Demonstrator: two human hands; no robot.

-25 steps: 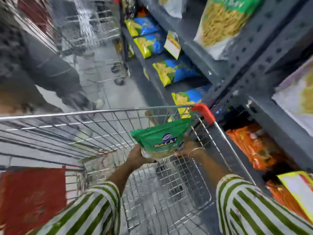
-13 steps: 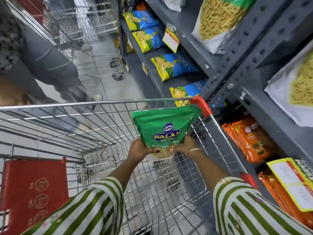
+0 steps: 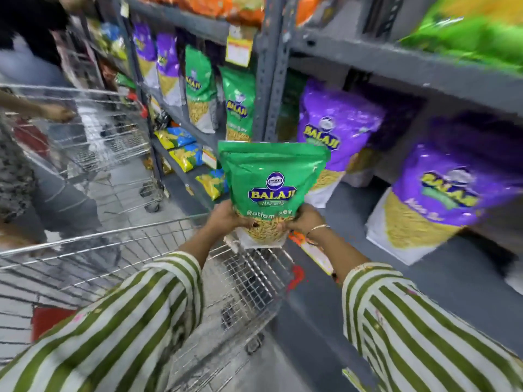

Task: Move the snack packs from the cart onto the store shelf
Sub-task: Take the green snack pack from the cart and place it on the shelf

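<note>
- Far to the left of the green snack pack [image 3: 271, 190] we see a second wire trolley [image 3: 113, 131], with another person's hand [image 3: 58, 113] on its rim and that person's grey trousers [image 3: 60, 199] below it.
- The cart [image 3: 135, 244] is below and to the left of the green snack pack; its wire rim passes just behind our left wrist, and we cannot see any other pack in its basket.
- Our left hand [image 3: 226, 217] holds the lower left corner of the green snack pack; its grip is closed on the pack, and the sleeve [image 3: 127, 323] has green and white stripes.
- The green snack pack stands upright in the air, above the far right corner of the cart and in front of the grey shelf post [image 3: 270, 66]. It touches no shelf.
- Our right hand [image 3: 307, 220] holds the lower right corner of the green snack pack, also with a closed grip, and there is a thin bangle [image 3: 318, 228] on the wrist.
- Right of the green snack pack, a purple pack [image 3: 336, 131] stands on the store shelf [image 3: 424, 275], just behind the pack's upper right corner.
- Further right of the green snack pack stands a larger purple pack [image 3: 441, 199], blurred, on the same shelf board.
</note>
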